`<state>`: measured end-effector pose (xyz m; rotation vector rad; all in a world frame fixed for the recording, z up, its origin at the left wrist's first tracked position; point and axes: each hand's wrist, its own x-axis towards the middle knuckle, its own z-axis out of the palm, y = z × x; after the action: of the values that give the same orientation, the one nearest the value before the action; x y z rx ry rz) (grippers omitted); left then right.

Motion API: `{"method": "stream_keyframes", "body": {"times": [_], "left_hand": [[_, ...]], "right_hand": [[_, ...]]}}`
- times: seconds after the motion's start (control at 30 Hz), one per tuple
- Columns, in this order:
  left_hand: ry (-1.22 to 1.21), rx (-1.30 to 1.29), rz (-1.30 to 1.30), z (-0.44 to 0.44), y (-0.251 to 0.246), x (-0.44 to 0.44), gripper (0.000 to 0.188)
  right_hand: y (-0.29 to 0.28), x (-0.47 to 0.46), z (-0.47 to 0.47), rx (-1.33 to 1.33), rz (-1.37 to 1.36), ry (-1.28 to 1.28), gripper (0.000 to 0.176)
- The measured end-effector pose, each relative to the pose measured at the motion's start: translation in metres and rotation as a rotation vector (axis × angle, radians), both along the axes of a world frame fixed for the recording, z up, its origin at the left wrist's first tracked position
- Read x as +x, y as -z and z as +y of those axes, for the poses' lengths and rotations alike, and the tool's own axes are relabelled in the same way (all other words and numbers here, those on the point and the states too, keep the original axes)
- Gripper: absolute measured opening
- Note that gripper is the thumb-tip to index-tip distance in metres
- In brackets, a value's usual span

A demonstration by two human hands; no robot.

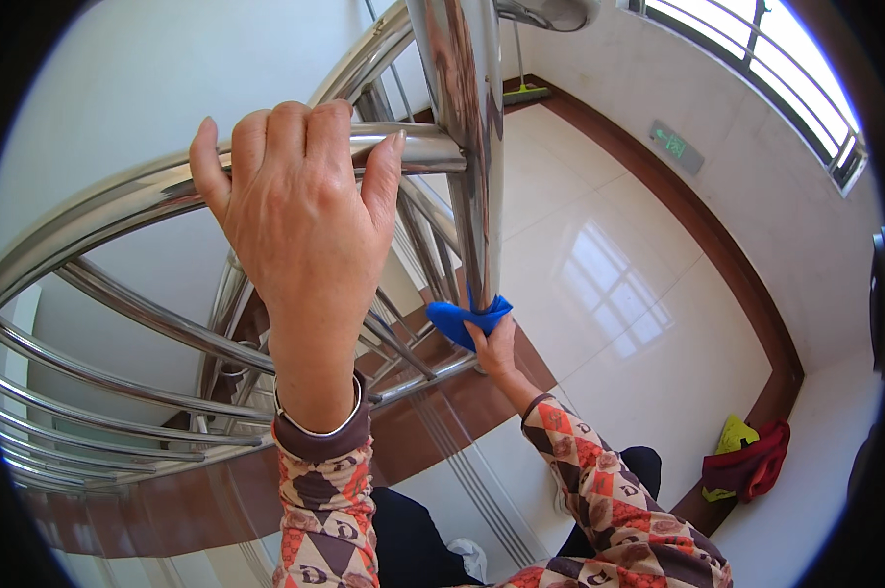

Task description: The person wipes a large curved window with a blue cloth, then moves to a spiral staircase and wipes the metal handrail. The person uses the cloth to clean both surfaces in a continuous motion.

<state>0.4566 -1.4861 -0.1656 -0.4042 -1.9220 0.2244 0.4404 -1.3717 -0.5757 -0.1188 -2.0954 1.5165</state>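
Observation:
My left hand (306,198) rests over the curved stainless-steel handrail (137,184), its fingers bent across the top and the thumb on the right. Lower and to the right, my right hand (497,345) holds a blue cloth (461,321) around the lower part of the thick steel newel post (468,169). Steel balusters (156,316) run below the handrail on the left. Part of the post's foot is hidden by the cloth and my right hand.
Stairs with brown edging (170,507) descend at lower left. A broom (527,94) stands in the far corner. Red and yellow-green cloths (751,463) lie by the right wall. An exit sign (676,147) is on the wall beneath a barred window (766,51).

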Motion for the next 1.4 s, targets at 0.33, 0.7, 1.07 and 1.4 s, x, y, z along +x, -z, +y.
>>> {"method": "stream_keyframes", "body": {"times": [0.33, 0.7, 1.07, 1.4], "left_hand": [[-0.013, -0.034, -0.029, 0.009, 0.017, 0.011, 0.056], [0.495, 0.187, -0.506, 0.043, 0.159, -0.012, 0.098], [0.546, 0.297, -0.465, 0.052, 0.195, -0.028, 0.090], [0.514, 0.395, -0.713, 0.038, 0.252, -0.015, 0.097]], "right_hand": [[0.000, -0.001, -0.006, -0.068, 0.044, 0.051, 0.081], [-0.052, -0.008, -0.018, -0.271, 0.072, 0.020, 0.079], [-0.038, -0.004, -0.014, -0.151, 0.143, 0.067, 0.070], [-0.029, -0.002, -0.027, -0.103, -0.096, 0.060, 0.068]]}}
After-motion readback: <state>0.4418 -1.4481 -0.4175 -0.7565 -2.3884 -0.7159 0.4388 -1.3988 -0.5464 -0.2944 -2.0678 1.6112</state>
